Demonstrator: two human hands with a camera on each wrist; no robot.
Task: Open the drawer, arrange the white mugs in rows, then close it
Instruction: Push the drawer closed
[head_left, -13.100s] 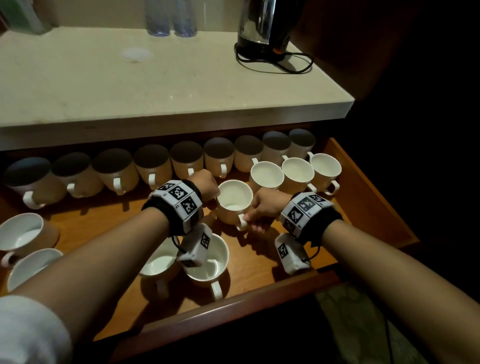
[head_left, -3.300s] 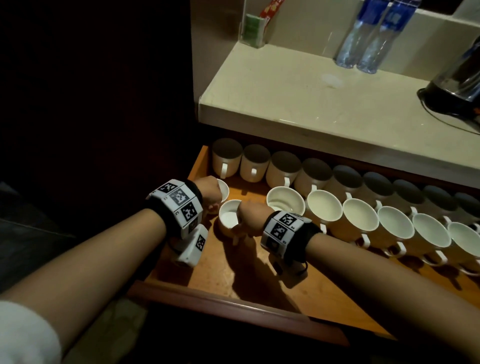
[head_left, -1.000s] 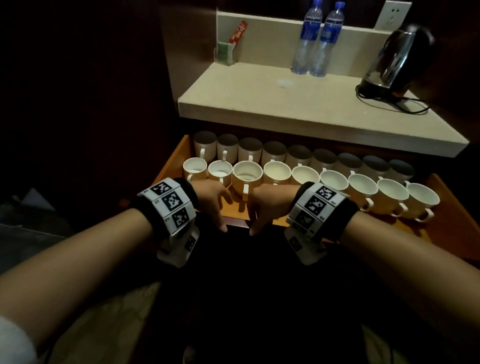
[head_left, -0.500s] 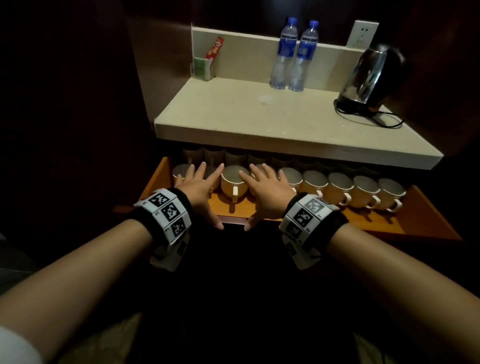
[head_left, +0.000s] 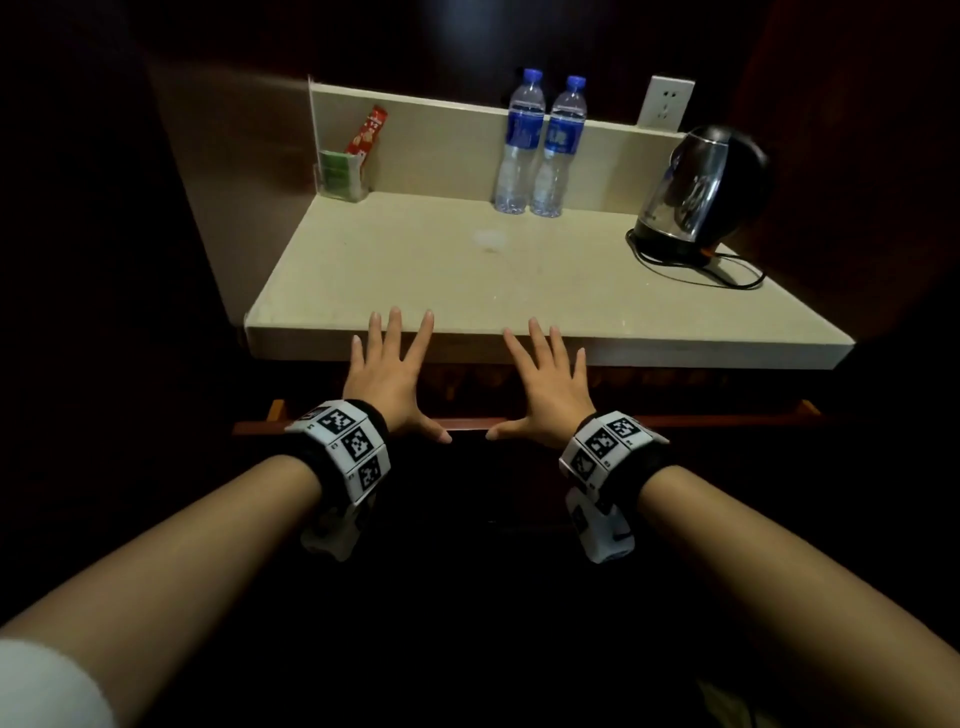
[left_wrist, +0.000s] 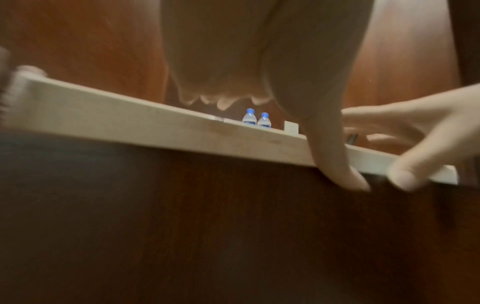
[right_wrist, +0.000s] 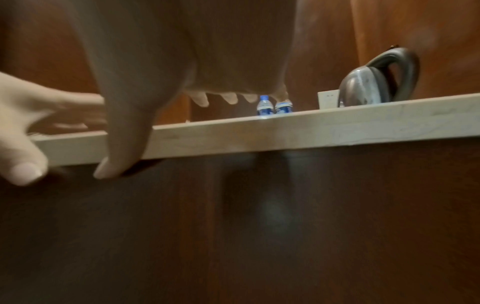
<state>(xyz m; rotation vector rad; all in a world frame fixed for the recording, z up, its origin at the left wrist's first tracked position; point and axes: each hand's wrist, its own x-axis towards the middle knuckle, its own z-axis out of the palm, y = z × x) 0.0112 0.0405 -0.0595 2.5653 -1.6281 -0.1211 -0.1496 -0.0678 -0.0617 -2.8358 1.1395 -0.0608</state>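
- Left hand (head_left: 387, 376): flat, fingers spread, grasping nothing, pressed on the drawer (head_left: 519, 422) front.
- Drawer: half a second before, mugs showed; now nearly shut beneath the desk (head_left: 519, 270), mugs hidden inside. Closing was judged almost complete.
- Right hand (head_left: 548, 387): likewise flat and released, on the front.

From my remote feed, the wooden drawer (head_left: 675, 418) sits almost fully pushed in beneath the pale counter (head_left: 519, 270), only a thin reddish-brown strip of its top front edge showing in the head view. Its dark, glossy front panel (right_wrist: 285, 226) fills both wrist views. The white mugs are hidden inside, out of sight.
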